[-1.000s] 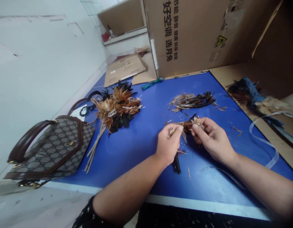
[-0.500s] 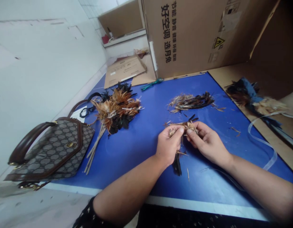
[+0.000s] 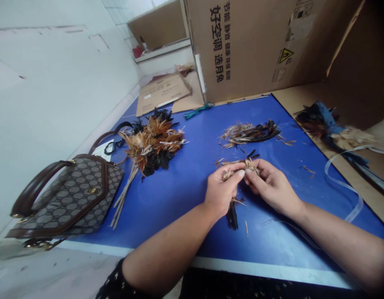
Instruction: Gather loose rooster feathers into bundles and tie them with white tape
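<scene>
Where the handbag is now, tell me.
In the head view, the handbag sits at the left edge of the blue table, beside the pale sticks of the feather bundle.

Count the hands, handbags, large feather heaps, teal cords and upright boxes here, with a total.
Hands: 2 (left hand, right hand)
Handbag: 1
Large feather heaps: 2 (heap with sticks, heap beyond the hands)
Teal cord bundle: 1
Upright cardboard box: 1
Total: 7
</scene>
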Tool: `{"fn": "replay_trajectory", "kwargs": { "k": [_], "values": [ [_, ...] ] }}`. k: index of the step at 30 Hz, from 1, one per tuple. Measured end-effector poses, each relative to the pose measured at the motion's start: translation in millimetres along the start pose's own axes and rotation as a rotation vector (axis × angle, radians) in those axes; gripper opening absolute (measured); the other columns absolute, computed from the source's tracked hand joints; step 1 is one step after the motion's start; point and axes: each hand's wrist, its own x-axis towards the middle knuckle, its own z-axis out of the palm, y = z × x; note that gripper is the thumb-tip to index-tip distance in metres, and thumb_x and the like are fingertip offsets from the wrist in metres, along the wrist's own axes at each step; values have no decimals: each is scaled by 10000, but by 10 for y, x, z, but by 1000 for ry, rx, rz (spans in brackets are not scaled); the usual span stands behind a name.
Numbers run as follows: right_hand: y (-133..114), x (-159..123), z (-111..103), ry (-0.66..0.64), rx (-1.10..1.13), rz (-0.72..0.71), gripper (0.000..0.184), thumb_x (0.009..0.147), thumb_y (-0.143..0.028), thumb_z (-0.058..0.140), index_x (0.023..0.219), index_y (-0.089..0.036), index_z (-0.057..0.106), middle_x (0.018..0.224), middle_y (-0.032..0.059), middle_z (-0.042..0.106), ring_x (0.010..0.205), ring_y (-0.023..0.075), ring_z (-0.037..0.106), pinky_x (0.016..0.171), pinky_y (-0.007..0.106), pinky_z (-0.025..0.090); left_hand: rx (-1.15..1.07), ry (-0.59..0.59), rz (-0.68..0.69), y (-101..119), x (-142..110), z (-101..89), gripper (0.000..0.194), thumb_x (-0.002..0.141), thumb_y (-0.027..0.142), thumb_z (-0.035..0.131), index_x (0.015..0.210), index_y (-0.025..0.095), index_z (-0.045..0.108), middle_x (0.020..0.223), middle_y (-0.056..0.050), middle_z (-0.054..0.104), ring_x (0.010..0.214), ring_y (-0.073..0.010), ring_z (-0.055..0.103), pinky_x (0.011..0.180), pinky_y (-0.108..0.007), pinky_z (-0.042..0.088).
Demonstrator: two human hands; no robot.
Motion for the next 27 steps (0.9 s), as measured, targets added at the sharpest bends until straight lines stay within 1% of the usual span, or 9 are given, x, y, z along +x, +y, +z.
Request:
{"fn": "replay_trajectory", "kwargs": {
  "k": [4,8,13,16,18,20,22,24,27],
  "values": [
    [-4,-11,14,-36,9,7,358,985,-561,676,984,-213,589,762,-8,586,587,109,480,511,253,388,-2,-7,-10,-1,-4,20,457,851,495,833,1136,146,759,528,94,382,449,-44,292,438,-203,241],
    [-1,-16,1,-54,37,25,351,984,-545,687,1011,-209,591,763,-12,591,585,103,480,516,252,385,-54,6,-24,32,-8,31,416,887,544,788,988,155,679,544,105,321,451,-42,263,434,-183,213],
    [-4,2,-58,-6,42,36,346,986,-541,691,967,-214,580,730,-23,599,553,93,466,504,249,369,-159,119,41,94,24,15,427,932,568,728,881,193,531,600,104,321,451,-38,237,429,-172,190],
    [-18,14,-72,19,46,40,340,988,-544,686,981,-219,585,733,-25,603,548,92,459,496,248,359,-189,193,105,79,72,4,439,959,555,697,830,191,487,662,70,428,496,-47,373,467,-178,310],
    [-30,17,-67,15,36,41,350,981,-553,692,976,-218,589,734,-24,601,553,93,457,501,250,359,-176,245,161,46,103,-2,424,969,544,687,844,182,506,767,17,566,604,-75,534,563,-204,444],
    [-40,18,-59,0,21,41,366,971,-564,699,965,-214,592,736,-21,598,561,96,458,511,253,361,-154,279,183,19,119,-7,409,973,544,680,886,177,524,881,-31,653,698,-103,620,644,-237,508],
    [-46,16,-55,-16,4,41,375,971,-570,696,958,-211,590,741,-17,599,569,97,460,521,256,365,-140,267,160,17,109,-7,410,970,552,683,908,184,513,858,-15,642,646,-90,593,601,-222,481],
    [-46,16,-56,-34,-17,37,376,982,-570,680,946,-208,587,737,-16,593,570,97,457,528,259,370,-126,225,119,39,77,-1,429,960,568,693,894,197,487,733,49,528,529,-54,462,503,-180,372],
    [-36,16,-58,-72,-44,26,367,995,-559,666,934,-205,587,738,-18,582,579,96,460,535,259,377,-91,151,59,71,23,15,464,934,612,708,888,204,489,646,97,355,471,-34,305,445,-161,247]
  ]
}}
